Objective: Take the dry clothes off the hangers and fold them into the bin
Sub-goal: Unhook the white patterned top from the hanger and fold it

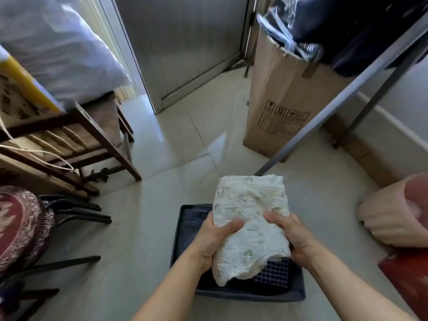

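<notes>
Folded cream garment (251,218) over bin (250,297), long axis pointing away, gripped by left hand (214,242) and right hand (292,236)

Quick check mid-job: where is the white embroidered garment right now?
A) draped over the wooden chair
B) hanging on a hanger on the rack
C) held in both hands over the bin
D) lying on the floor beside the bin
C: the left hand and right hand both grip the folded white garment above the dark bin, which holds jeans and a checked cloth.
</notes>
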`<state>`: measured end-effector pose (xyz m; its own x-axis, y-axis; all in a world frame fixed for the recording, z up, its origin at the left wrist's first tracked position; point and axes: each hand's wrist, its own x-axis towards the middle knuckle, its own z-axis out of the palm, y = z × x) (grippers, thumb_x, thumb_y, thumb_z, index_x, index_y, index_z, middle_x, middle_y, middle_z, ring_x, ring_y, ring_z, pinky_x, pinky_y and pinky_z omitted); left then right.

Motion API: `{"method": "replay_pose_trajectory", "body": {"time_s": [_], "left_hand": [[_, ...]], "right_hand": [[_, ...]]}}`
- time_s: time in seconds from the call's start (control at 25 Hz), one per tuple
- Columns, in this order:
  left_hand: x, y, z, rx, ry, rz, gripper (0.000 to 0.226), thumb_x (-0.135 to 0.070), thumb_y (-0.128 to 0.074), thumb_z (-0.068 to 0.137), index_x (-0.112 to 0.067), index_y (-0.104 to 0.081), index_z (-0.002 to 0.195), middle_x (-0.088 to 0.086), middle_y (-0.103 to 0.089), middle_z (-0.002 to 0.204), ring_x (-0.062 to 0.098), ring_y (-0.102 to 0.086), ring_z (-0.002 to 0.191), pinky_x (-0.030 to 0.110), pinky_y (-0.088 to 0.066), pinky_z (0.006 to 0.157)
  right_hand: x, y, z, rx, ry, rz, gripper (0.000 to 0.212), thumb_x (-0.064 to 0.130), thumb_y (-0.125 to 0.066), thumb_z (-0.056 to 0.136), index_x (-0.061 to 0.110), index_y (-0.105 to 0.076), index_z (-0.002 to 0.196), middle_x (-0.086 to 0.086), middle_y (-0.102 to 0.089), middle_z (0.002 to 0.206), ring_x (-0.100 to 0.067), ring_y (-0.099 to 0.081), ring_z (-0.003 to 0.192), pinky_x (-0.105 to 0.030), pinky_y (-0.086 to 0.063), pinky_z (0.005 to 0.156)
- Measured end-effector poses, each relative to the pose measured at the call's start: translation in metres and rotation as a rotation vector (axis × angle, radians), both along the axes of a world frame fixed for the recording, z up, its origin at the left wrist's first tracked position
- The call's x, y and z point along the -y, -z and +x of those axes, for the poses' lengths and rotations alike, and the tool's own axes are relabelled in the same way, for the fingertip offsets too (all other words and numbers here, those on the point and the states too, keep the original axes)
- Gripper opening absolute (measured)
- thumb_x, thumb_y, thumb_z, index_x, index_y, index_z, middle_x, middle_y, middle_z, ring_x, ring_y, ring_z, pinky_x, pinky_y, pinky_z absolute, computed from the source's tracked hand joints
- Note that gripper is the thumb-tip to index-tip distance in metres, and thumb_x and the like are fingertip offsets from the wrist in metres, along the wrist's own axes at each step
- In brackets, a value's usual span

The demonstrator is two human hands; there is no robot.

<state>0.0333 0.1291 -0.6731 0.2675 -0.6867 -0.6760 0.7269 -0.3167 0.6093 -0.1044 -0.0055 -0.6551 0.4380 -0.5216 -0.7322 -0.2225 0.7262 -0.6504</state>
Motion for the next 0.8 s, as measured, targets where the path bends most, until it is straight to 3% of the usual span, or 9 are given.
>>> {"method": "replay_pose_trajectory", "body": {"time_s": [0.2, 0.32, 0.44, 0.64, 0.8], "left_hand": [[-0.002, 0.096, -0.01, -0.015, 0.07, 0.119, 0.084, -0.027, -0.092, 0.061, -0.016, -0.048, 0.132, 0.008, -0.071, 0.117, 0.025, -0.07, 0.103, 0.043, -0.058, 0.089], [0.0, 0.142, -0.019, 0.017, 0.113, 0.198, 0.079, -0.034, -0.086, 0.072, -0.023, -0.04, 0.136, 0.001, -0.069, 0.117, 0.018, -0.07, 0.101, 0.031, -0.058, 0.08], [0.006, 0.184, -0.026, 0.041, 0.111, 0.239, 0.08, -0.039, -0.08, 0.076, -0.028, -0.033, 0.139, -0.002, -0.065, 0.118, 0.016, -0.068, 0.101, 0.028, -0.058, 0.076], [0.01, 0.236, -0.029, 0.328, 0.066, 0.32, 0.082, -0.039, -0.077, 0.08, -0.033, -0.024, 0.142, -0.007, -0.057, 0.126, 0.013, -0.06, 0.109, 0.032, -0.053, 0.089], [0.007, 0.267, -0.033, 0.579, 0.102, 0.47, 0.091, -0.056, -0.073, 0.075, -0.037, -0.016, 0.143, -0.006, -0.047, 0.139, 0.021, -0.051, 0.125, 0.042, -0.044, 0.102]], "right_hand": [[-0.002, 0.092, -0.014, -0.073, -0.001, 0.036, 0.032, 0.0, -0.066, 0.081, -0.001, -0.064, 0.113, -0.023, -0.072, 0.103, -0.038, -0.071, 0.093, -0.046, -0.059, 0.075], [0.0, 0.134, -0.019, -0.112, -0.015, 0.011, 0.028, -0.001, -0.066, 0.084, 0.002, -0.065, 0.111, -0.018, -0.074, 0.1, -0.033, -0.072, 0.089, -0.04, -0.059, 0.07], [0.005, 0.173, -0.02, -0.129, -0.034, -0.014, 0.027, 0.001, -0.065, 0.085, 0.008, -0.066, 0.111, -0.013, -0.075, 0.1, -0.029, -0.073, 0.089, -0.037, -0.059, 0.068], [0.012, 0.231, -0.006, -0.16, -0.118, -0.031, 0.023, 0.004, -0.066, 0.087, 0.011, -0.066, 0.109, -0.009, -0.075, 0.103, -0.025, -0.073, 0.092, -0.04, -0.057, 0.077], [0.011, 0.272, 0.009, -0.234, -0.133, -0.027, 0.021, 0.005, -0.065, 0.089, 0.015, -0.064, 0.108, -0.008, -0.073, 0.104, -0.023, -0.071, 0.092, -0.035, -0.058, 0.073]]}}
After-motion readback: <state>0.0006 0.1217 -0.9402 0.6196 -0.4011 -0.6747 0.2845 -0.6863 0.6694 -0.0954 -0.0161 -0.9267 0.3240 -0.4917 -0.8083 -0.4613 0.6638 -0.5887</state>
